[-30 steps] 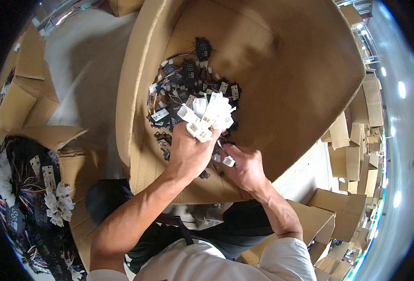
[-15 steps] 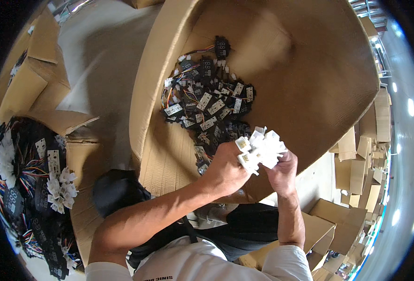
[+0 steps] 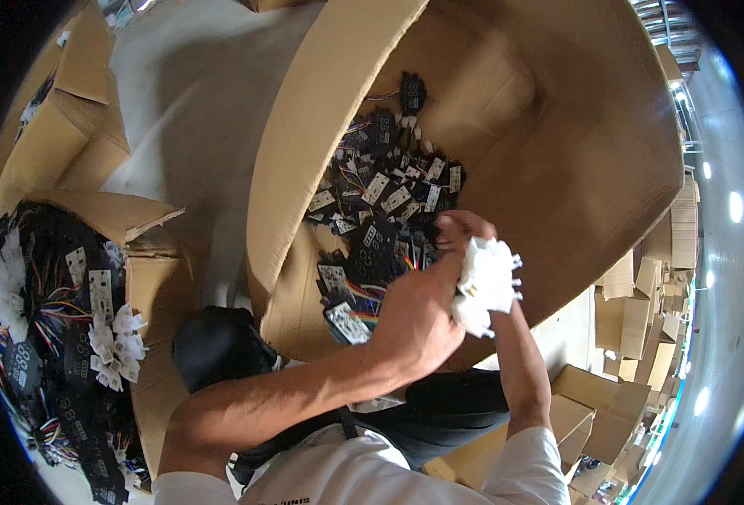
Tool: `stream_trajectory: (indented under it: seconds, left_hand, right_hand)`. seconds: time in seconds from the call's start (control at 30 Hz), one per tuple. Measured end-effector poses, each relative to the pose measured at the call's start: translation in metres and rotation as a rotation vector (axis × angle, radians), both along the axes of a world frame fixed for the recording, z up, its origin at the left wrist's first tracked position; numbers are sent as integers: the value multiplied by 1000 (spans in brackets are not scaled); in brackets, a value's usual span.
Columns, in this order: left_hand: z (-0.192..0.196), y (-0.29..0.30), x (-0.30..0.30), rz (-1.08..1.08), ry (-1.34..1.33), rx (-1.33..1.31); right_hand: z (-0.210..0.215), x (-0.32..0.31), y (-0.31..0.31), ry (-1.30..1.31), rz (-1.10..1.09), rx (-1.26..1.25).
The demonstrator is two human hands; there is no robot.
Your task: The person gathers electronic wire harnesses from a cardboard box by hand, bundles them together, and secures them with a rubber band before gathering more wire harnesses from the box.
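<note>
Peering down from the wearer's head through a wide fisheye, taking in both hands [image 3: 418,311] close by, facing into the large carton [image 3: 304,126].

The person's left hand [image 3: 422,316] grips a cluster of white plugs [image 3: 485,284] over the near side of a large carton [image 3: 582,160]. The right hand [image 3: 471,227] is just beyond, fingers curled; whether it holds anything cannot be seen. Boards [image 3: 395,199] lie heaped inside the carton. To the left, an open box [image 3: 160,288] contains further boards [image 3: 77,353], coloured wires [image 3: 50,315] and plugs [image 3: 118,347].
</note>
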State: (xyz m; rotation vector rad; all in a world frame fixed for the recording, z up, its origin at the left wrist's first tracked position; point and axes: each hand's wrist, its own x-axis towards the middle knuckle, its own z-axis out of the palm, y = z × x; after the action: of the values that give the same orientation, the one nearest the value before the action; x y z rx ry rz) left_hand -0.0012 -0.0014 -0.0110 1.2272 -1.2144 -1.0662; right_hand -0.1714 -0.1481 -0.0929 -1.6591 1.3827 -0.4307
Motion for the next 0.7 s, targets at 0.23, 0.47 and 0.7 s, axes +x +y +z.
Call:
stream_trajectory:
  seconds: [0.23, 0.47, 0.7]
  left_hand:
    - [-3, 18, 31, -16, -44, 91]
    - [-4, 11, 34, -1, -86, 53]
    - [-13, 14, 43, 4, -77, 76]
  right_hand:
    - [-175, 190, -22, -302, 320, 352]
    - [-330, 242, -74, -458, 37, 139]
    - [-217, 231, -15, -143, 284, 1]
